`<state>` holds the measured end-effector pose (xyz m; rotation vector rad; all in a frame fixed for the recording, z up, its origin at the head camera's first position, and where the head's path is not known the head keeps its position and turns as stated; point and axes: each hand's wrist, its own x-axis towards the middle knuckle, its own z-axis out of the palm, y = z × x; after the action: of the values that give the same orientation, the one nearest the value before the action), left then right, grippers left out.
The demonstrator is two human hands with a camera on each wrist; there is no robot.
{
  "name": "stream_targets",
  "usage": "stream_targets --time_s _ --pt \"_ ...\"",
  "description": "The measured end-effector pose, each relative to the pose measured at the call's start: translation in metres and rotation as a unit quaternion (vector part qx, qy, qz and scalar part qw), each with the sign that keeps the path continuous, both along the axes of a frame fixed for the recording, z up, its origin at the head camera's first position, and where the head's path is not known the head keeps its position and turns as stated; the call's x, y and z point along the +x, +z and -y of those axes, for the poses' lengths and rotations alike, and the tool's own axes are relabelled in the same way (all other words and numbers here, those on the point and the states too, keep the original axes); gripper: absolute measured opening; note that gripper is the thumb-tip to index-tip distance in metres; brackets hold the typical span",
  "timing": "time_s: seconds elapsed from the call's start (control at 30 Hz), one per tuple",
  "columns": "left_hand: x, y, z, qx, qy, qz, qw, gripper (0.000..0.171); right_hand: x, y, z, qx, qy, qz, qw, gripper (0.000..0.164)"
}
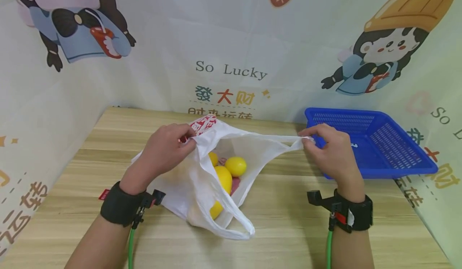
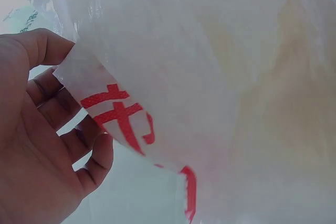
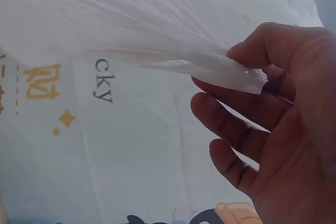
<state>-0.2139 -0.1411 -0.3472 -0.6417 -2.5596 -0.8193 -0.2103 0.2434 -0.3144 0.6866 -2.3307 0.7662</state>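
A white plastic bag [image 1: 173, 193] with red print lies on the wooden table, its mouth spread toward the right. My left hand [image 1: 162, 150] pinches the bag's upper left edge between thumb and fingers; the left wrist view shows the red lettering [image 2: 121, 116] beside those fingers. Stretched out to the right, one bag handle [image 3: 231, 74] is pinched by my right hand [image 1: 332, 150]. The other handle [image 1: 240, 223] hangs loose at the front. Inside sit several yellow fruits, among them a lemon [image 1: 236, 166] and a larger yellow one [image 1: 223, 178], with something reddish [image 1: 235, 185] partly hidden beneath.
At the back right of the table stands a blue plastic basket [image 1: 393, 168] with perforated walls, just beyond my right hand. A printed cloth backdrop [image 1: 231, 32] rises behind the table [image 1: 281, 237] and along both sides. Green cables [image 1: 131, 249] run from both wrist cameras.
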Motion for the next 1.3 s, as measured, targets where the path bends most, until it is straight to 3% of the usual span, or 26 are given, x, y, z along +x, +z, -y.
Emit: stream_targets --time_s 0.3,0.57,0.8,1.1,1.3 --pt "-0.005 -0.005 0.003 -0.013 0.007 -0.003 0.9999 0.009 0.017 0.009 0.000 0.028 0.015 -0.025 0.999 0.006" --pt "-0.008 -0.010 0.006 -0.042 0.026 0.017 0.9987 0.010 0.031 0.017 0.007 0.034 0.080 -0.051 0.995 0.010" --pt "-0.010 -0.009 0.005 -0.056 0.029 0.036 0.9973 0.013 0.032 0.017 0.009 0.010 0.112 -0.088 0.990 0.010" --pt "-0.001 0.000 0.002 -0.034 0.005 0.042 0.9985 0.014 0.023 0.014 0.008 -0.024 0.085 -0.085 0.992 0.011" --pt "0.004 0.003 0.001 -0.023 -0.010 0.025 0.9994 0.015 0.017 0.010 0.007 -0.035 0.070 -0.085 0.993 0.011"
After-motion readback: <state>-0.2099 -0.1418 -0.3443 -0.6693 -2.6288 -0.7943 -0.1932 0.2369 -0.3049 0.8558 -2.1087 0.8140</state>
